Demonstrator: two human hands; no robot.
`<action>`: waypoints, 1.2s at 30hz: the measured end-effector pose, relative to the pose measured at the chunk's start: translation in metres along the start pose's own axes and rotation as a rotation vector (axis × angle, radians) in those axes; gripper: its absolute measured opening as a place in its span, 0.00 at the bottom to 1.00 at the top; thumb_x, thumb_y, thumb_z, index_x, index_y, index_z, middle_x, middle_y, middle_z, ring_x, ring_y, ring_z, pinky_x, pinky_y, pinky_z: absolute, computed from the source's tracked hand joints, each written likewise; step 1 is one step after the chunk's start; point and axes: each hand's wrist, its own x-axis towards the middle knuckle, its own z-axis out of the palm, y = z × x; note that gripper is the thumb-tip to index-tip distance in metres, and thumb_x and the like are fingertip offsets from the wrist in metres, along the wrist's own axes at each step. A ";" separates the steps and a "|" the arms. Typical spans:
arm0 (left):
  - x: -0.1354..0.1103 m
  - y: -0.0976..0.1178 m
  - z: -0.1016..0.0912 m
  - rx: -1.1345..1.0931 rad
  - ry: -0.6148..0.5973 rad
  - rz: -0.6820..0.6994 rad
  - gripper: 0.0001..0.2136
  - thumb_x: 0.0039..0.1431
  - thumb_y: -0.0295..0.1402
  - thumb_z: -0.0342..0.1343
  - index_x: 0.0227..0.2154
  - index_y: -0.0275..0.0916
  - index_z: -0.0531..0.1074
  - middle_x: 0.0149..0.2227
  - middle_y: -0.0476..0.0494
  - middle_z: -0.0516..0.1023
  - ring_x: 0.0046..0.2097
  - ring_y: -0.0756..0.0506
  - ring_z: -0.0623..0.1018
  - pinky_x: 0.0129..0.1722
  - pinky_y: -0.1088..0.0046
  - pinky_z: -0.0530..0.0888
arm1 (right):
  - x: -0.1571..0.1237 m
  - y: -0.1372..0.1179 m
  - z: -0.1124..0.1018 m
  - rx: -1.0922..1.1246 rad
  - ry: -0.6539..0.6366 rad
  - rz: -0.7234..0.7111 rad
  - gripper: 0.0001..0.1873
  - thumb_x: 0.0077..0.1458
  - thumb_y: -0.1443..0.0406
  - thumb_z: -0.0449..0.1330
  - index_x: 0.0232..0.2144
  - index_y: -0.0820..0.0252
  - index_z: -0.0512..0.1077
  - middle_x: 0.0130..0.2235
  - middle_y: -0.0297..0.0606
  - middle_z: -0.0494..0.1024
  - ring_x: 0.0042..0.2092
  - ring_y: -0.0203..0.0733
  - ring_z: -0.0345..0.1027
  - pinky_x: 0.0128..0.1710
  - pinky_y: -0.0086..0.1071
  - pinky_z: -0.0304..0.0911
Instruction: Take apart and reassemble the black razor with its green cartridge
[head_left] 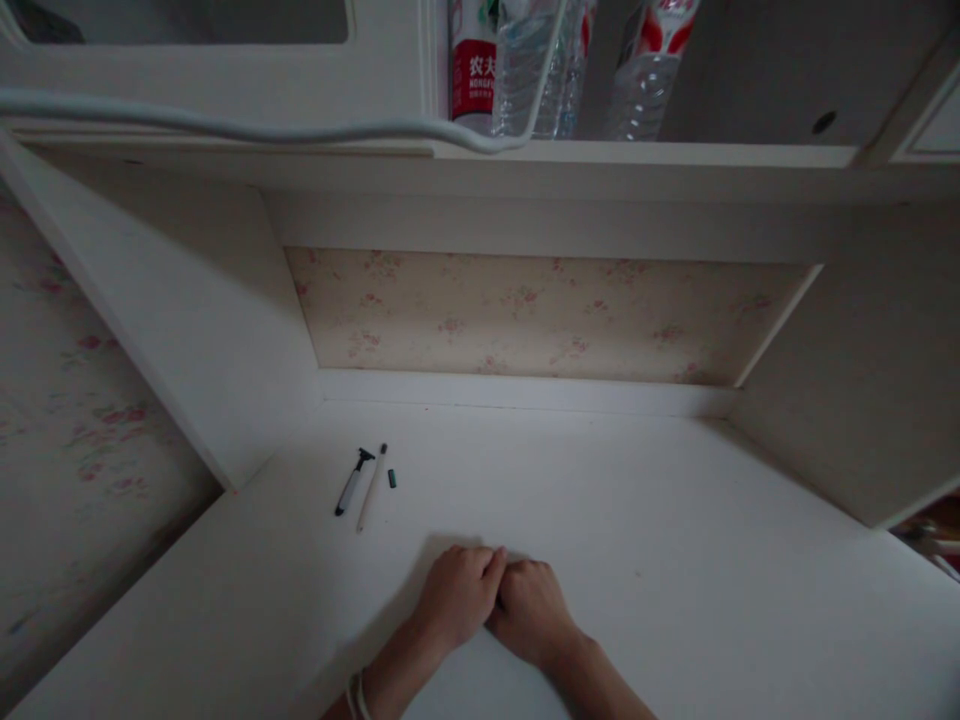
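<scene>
2 bare hands are rested together on a white desktop (675, 500), to the right of a razor (352, 484) and closer to the viewer. The left hand (460, 592) and the right hand (531, 612) are curled in and touching; no object is shown in either, but the palms are hidden. Just right of the razor, a slender pale stick (372, 489) is laid, dark at its far end; past it, a small dark piece (392, 479) is seen. Razor and stick are nearly parallel, far ends slanted rightward; all 3 are placed nearer the left hand.
</scene>
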 end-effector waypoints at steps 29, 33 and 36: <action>0.000 -0.001 0.001 -0.005 0.014 0.024 0.28 0.66 0.44 0.32 0.27 0.39 0.76 0.30 0.40 0.80 0.34 0.43 0.78 0.34 0.70 0.65 | -0.001 0.000 0.000 -0.001 0.014 -0.004 0.12 0.50 0.66 0.53 0.27 0.60 0.77 0.29 0.44 0.80 0.30 0.47 0.75 0.28 0.30 0.58; 0.000 -0.003 0.002 -0.002 0.025 0.028 0.28 0.67 0.44 0.32 0.26 0.39 0.76 0.29 0.41 0.80 0.33 0.44 0.78 0.32 0.70 0.64 | -0.001 0.000 -0.001 0.006 0.022 -0.010 0.12 0.50 0.66 0.53 0.27 0.60 0.77 0.29 0.43 0.80 0.30 0.47 0.75 0.27 0.31 0.58; 0.000 -0.003 0.003 -0.001 0.031 0.034 0.28 0.67 0.44 0.32 0.26 0.39 0.76 0.29 0.41 0.80 0.32 0.44 0.78 0.31 0.70 0.64 | -0.001 0.000 -0.001 0.007 0.028 -0.012 0.12 0.50 0.66 0.53 0.27 0.60 0.77 0.29 0.43 0.80 0.30 0.47 0.75 0.28 0.31 0.58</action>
